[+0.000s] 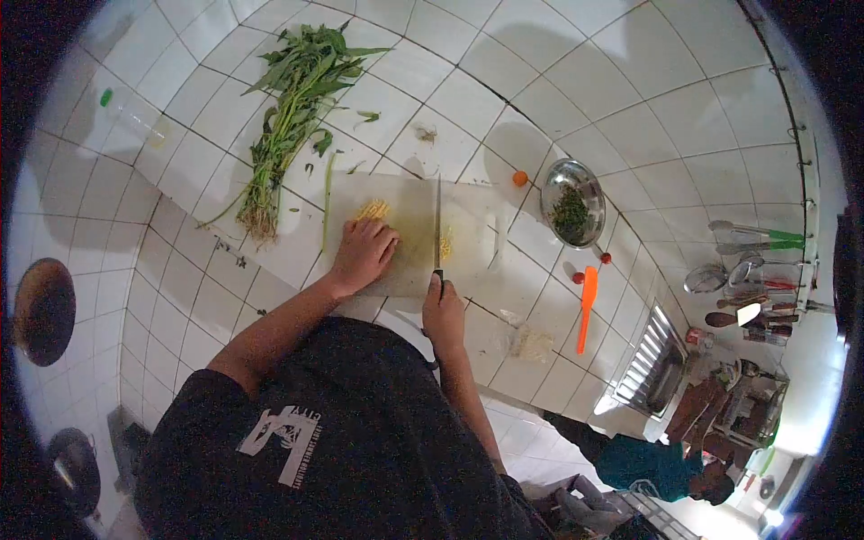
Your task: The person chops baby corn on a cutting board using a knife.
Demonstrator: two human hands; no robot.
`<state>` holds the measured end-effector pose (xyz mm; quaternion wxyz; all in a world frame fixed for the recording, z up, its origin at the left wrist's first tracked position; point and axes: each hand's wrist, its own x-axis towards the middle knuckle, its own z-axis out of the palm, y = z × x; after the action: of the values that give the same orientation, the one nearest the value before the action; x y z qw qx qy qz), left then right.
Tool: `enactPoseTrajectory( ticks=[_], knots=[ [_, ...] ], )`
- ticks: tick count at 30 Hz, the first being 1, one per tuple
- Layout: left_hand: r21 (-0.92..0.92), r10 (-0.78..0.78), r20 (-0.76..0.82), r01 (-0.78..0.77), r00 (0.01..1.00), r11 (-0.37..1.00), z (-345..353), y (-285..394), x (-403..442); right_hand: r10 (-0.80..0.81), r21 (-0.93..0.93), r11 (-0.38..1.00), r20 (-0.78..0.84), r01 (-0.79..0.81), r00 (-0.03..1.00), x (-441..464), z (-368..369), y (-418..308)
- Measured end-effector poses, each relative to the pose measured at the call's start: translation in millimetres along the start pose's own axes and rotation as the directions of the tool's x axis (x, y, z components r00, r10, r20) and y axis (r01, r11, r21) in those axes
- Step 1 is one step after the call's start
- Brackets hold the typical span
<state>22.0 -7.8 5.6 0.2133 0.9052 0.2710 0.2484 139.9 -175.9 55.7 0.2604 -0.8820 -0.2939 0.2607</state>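
On a pale cutting board [396,274], my left hand [363,255] lies with fingers curled at the near end of a bunch of thin yellow strips [373,210]. My right hand [444,315] grips the black handle of a knife [438,216]. The blade points away from me, its edge down over the board to the right of my left hand. Small cut yellow pieces [446,241] lie just right of the blade. A long green stalk [328,202] rests along the board's left edge. My left fingertips are partly hidden.
Leafy greens with roots [288,135] lie at the left. A steel bowl [598,211] holds chopped greens. Near it are an orange fruit [520,178], small red items [606,258] and an orange knife-shaped thing [587,310]. A person in teal [639,466] stands at right.
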Motion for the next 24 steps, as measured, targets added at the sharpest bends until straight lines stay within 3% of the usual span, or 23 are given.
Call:
enactPoseTrajectory(
  ticks=[4,6,14,18,24],
  knots=[
    [0.121,0.033,-0.024,-0.03,0.999,0.992,2,-7,-4,-0.034,-0.029,0.999,0.105,0.037,0.994,-2,4,-14],
    [0.115,0.007,0.056,-0.013,0.998,0.993,3,-8,-4,-0.062,-0.033,0.997,0.223,0.071,0.973,-1,8,-16],
    [0.11,0.045,0.008,-0.045,0.999,0.993,9,-12,-10,-0.079,-0.188,0.974,0.246,0.127,0.966,9,17,-26],
    [0.119,0.027,-0.025,-0.024,0.999,0.993,11,-12,-8,-0.126,-0.179,0.97,0.217,0.166,0.968,16,19,-27],
    [0.076,0.039,-0.073,-0.033,0.997,0.997,-2,-4,-5,-0.07,-0.131,0.986,0.243,0.104,0.967,12,-6,-42]
  ],
)
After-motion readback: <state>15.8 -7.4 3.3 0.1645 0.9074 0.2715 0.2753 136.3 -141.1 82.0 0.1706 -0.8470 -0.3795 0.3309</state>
